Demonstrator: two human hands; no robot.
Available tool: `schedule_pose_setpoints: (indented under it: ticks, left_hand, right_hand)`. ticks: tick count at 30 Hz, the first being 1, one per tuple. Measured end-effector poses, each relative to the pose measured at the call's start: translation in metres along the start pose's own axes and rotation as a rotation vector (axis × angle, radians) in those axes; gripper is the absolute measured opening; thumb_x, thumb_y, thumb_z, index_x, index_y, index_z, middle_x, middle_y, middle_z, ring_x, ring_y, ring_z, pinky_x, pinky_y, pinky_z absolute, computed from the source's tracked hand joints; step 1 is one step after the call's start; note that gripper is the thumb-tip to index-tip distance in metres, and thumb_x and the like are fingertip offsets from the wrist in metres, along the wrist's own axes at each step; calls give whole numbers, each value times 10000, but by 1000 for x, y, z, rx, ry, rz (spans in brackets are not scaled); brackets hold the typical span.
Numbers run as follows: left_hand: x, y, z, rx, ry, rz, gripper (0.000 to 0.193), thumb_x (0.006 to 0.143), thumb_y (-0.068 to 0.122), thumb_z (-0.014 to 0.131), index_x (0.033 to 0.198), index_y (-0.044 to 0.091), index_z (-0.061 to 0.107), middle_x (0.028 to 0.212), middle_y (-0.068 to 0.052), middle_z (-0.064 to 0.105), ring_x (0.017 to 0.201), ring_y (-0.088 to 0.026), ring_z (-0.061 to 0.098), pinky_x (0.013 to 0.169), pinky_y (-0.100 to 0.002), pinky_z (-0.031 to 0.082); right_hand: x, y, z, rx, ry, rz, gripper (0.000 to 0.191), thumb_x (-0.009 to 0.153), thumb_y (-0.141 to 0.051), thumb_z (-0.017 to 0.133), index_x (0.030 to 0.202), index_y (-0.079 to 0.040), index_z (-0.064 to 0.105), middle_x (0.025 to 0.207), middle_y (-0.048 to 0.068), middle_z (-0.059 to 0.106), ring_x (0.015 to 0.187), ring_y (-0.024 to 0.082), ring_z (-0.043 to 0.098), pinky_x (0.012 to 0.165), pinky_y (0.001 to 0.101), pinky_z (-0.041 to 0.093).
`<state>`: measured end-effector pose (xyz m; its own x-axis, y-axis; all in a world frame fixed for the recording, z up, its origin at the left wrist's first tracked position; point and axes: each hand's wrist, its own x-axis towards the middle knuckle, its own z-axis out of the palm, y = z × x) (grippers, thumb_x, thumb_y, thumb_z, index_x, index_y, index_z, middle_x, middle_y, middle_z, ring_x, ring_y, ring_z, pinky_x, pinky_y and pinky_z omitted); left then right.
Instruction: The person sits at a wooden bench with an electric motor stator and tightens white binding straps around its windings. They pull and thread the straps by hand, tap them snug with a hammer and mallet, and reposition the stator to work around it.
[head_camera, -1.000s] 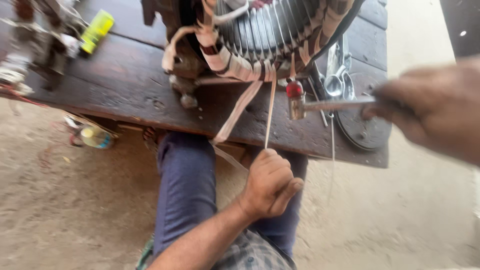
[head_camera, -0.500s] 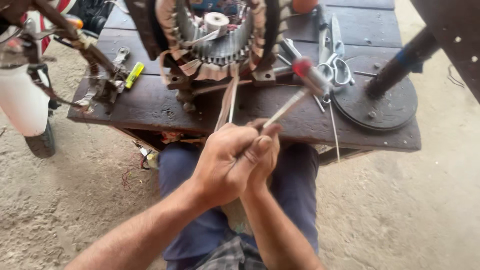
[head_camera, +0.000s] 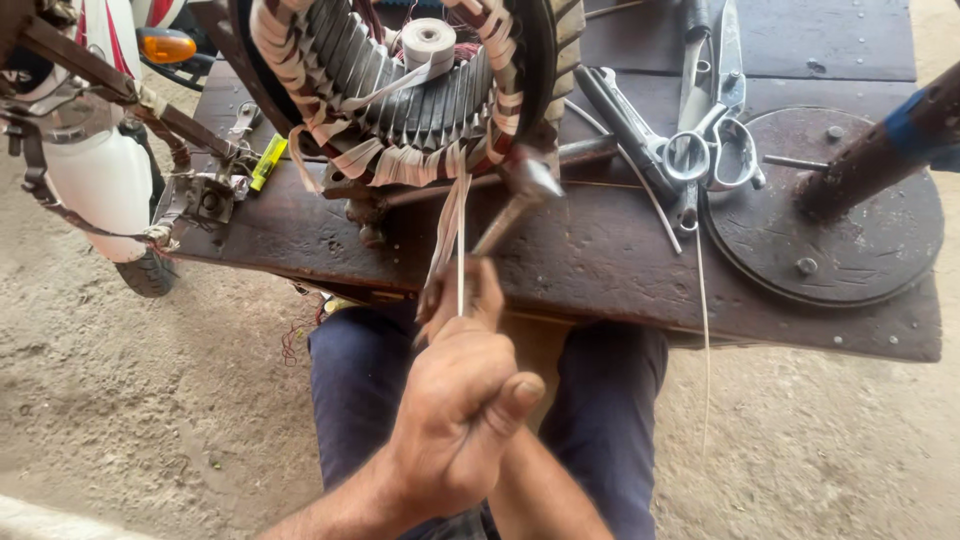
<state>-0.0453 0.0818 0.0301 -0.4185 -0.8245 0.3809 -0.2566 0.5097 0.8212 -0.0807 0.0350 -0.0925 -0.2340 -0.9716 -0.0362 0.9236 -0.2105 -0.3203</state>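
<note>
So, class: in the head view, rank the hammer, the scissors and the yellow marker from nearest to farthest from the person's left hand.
From the left hand:
1. Hammer, just above, over the bench edge.
2. Yellow marker, up left, by the bench's left end.
3. Scissors, up right, beside the round metal plate.

A large round motor stator with grey steel slots and copper windings wrapped in white-and-maroon cloth tape (head_camera: 400, 90) stands on the dark worn wooden bench (head_camera: 600, 260). Loose white tape strands (head_camera: 452, 225) hang from its lower edge to the left hand (head_camera: 460, 410), a closed fist clamped round them. The right hand (head_camera: 462, 295), mostly hidden behind it, grips a metal-headed hammer (head_camera: 515, 200). Steel scissors (head_camera: 705, 130) lie beside a rusty round iron plate (head_camera: 850, 230).
</note>
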Motion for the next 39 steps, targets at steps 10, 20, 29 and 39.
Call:
schedule_pose_setpoints:
  ticks: [10,20,29,39]
  left_hand:
    - [8,8,-7,-30,12,-28,418,1108,296,526,756,72,492,720,-43,453,708,-200,471,723,-370,393]
    - [8,1,26,85,39,22,453,1115,310,545,749,57,460,718,-58,415,706,-221,450,727,-382,387]
    - [11,2,29,114,60,-19,479,1115,347,526,740,56,464,715,-67,417,700,-229,458,721,-391,392]
    - [13,0,36,141,88,22,496,1111,362,524,732,52,445,722,-88,401,716,-252,451,745,-416,375]
  right_hand:
    - [-11,15,-8,387,22,325,569,1065,-586,452,890,-47,505,669,28,493,588,164,486,533,311,425]
    - [-3,2,-15,195,23,212,581,1039,-620,468,851,-71,479,623,45,443,535,181,426,481,316,378]
    - [7,3,-5,236,20,284,578,1032,-625,482,835,-82,465,608,36,414,511,173,389,460,314,344]
    - [9,-6,-5,208,6,264,576,1023,-631,497,817,-95,449,591,26,382,486,164,348,438,311,307]
